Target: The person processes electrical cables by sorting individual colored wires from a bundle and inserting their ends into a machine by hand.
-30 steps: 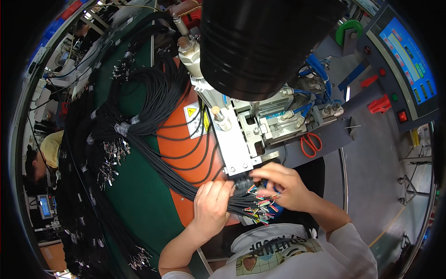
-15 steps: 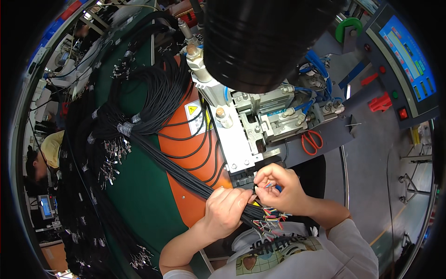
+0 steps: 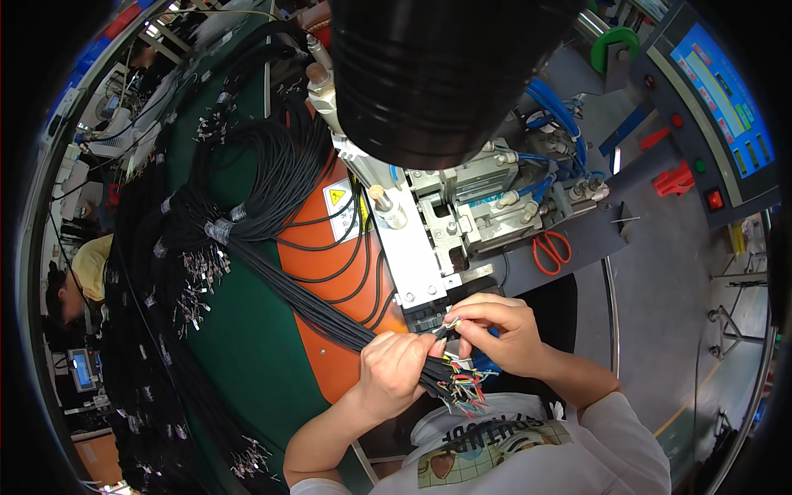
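Note:
A bundle of black cables [image 3: 322, 309] runs diagonally across the orange plate to my left hand [image 3: 392, 370]. That hand is closed around the cables, thumb and forefinger gripping one cable near its end. My right hand [image 3: 502, 332] pinches the thin coloured wires [image 3: 452, 323] at that cable's tip, just right of my left fingers. Below my hands, the other cables fan out into stripped wire ends [image 3: 464, 388] in red, yellow, white and green. Right above my fingertips sits the dark lower block [image 3: 425, 317] of a metal machine fixture [image 3: 412, 256].
A large black cylinder [image 3: 429, 91] hangs over the fixture. Red-handled scissors [image 3: 551, 252] lie to its right. A control panel screen [image 3: 726, 99] stands at far right. More bundled cables [image 3: 219, 229] lie on the green table [image 3: 256, 346]. Another person [image 3: 87, 272] is at far left.
My right fingers have shifted slightly left and up, and the coloured wires between them now show spread. My left hand has moved slightly left. The view has shifted a little.

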Motion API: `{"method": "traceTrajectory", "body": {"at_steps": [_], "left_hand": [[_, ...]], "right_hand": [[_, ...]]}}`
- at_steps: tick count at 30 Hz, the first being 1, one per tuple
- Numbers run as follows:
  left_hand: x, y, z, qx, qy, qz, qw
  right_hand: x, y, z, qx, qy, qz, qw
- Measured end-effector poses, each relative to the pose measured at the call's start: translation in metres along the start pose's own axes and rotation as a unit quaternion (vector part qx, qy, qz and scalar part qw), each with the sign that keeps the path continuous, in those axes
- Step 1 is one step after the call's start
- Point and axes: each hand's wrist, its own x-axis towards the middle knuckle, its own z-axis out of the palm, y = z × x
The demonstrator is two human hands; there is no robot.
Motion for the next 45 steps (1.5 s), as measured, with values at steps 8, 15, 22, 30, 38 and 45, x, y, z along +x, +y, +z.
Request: {"method": "traceTrajectory", "body": {"at_steps": [8,15,22,30,38,45], "left_hand": [[0.0014,-0.0010,0.0012,-0.025,0.004,-0.023,0.999],[0.0002,-0.0031,0.0042,-0.022,-0.003,-0.028,0.999],[0.0001,-0.0026,0.0048,-0.018,-0.011,-0.034,0.999],[-0.0002,-0.0033,0.0050,-0.021,-0.004,-0.034,0.999],[-0.0009,-0.0031,0.0053,-0.028,-0.010,-0.039,0.999],[-0.0016,-0.0030,0.0042,-0.019,-0.016,-0.041,0.999]], "right_hand": [[0.0046,0.0042,-0.0009,-0.015,-0.002,-0.028,0.999],[0.0052,0.0045,-0.0034,-0.026,-0.009,-0.024,0.999],[0.0059,0.0053,-0.0041,-0.046,-0.014,-0.025,0.999],[0.0074,0.0032,-0.0050,-0.062,-0.021,-0.037,0.997],[0.0082,0.0045,-0.0045,-0.052,-0.023,-0.034,0.998],[0.0103,0.0002,-0.0062,-0.079,-0.030,-0.023,0.996]]}}
